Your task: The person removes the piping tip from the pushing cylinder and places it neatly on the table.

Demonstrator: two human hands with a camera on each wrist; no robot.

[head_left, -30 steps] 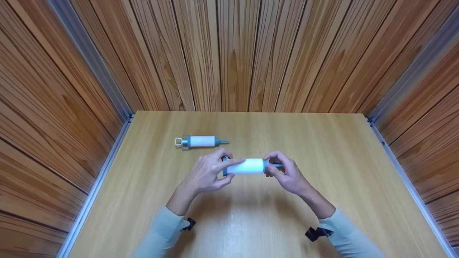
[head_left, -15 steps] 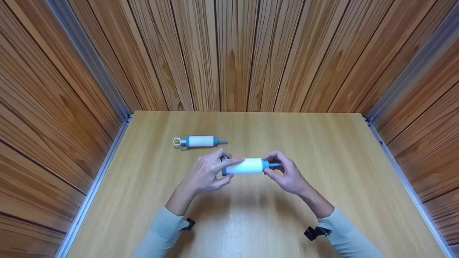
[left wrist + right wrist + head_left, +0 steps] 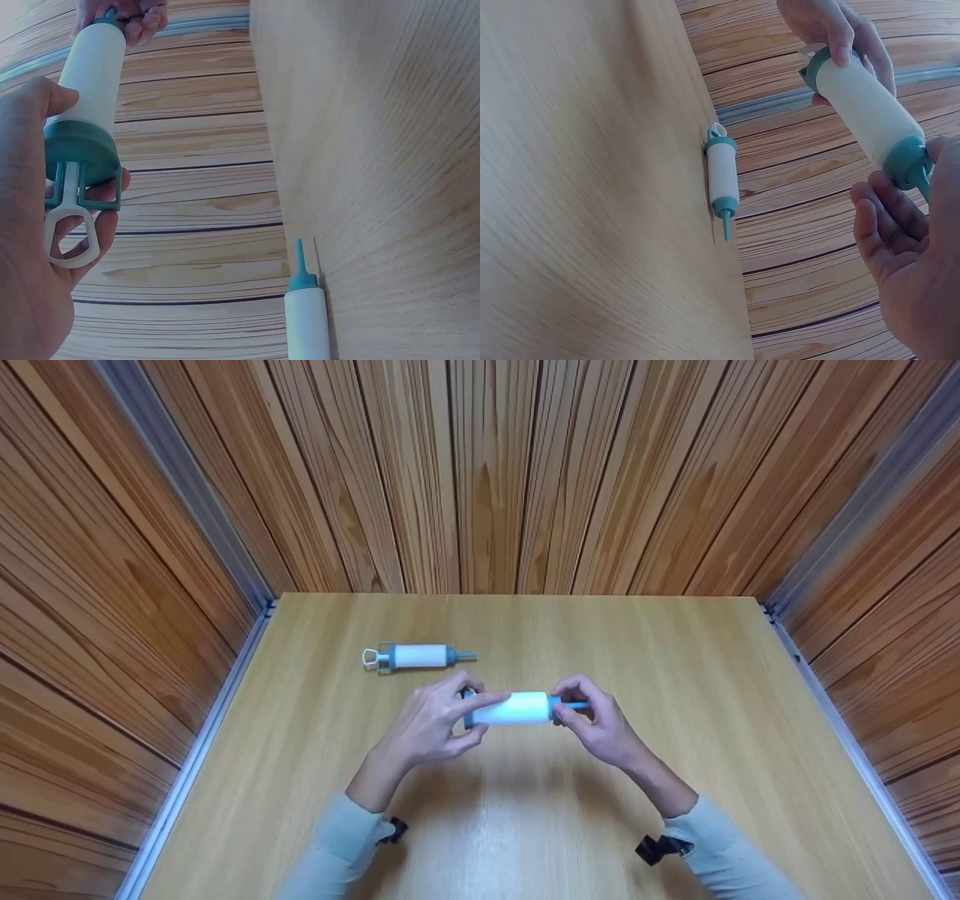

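At the bottom of the head view, a pale grey-green left sleeve is entering from the lower left and a matching right sleeve from the lower right, each with a small black device sitting near its cuff. Beyond them, near the centre of the frame, both hands are holding a white cylindrical plunger tool with teal ends, which is lying level over the bench. The left hand is grasping its left end, the fingers and thumb curling round the teal collar while the index finger is stretching along the barrel; in the left wrist view, a white ring handle is hanging out beside the palm. The right hand is pinching the teal cap at the other end between thumb and fingers, its narrow spout pointing right. Farther off, left of centre, a second white-and-teal plunger tool is resting on its side on the bench, its ring facing left and its spout facing right. Behind the bench, brown wooden-plank walls are filling the top of the frame.
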